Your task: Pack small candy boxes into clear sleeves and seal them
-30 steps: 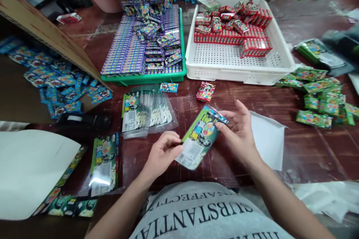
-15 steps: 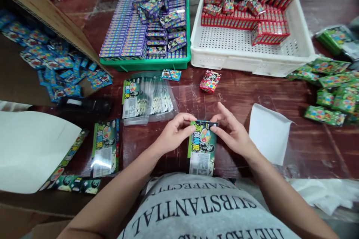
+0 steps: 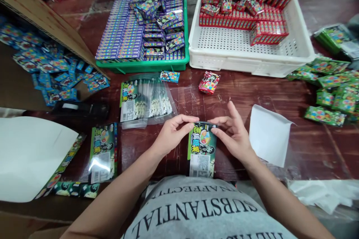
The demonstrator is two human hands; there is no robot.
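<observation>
A green and black printed candy bag (image 3: 202, 149) lies in front of me at the table's near edge, its top edge between my hands. My left hand (image 3: 175, 132) pinches the bag's upper left corner between thumb and fingers. At the upper right corner, my right hand (image 3: 234, 134) grips the edge with thumb and fingers, its index finger raised. Beyond the hands lie a small blue candy box (image 3: 169, 76) and a small red candy box (image 3: 209, 82). Several flat clear-fronted bags (image 3: 146, 101) are fanned out to the left.
A green crate (image 3: 126, 68) holds purple boxes; a white crate (image 3: 224, 59) holds red ones. Blue packets (image 3: 60, 65) fill a cardboard box at left. Green packets (image 3: 333, 89) lie right, near a white paper sheet (image 3: 269, 134). Another filled bag (image 3: 103, 151) rests at left.
The view has shifted slightly. My left fingers have straightened along the bag's top edge, and my right index finger points up more. The bag stays in nearly the same place.
</observation>
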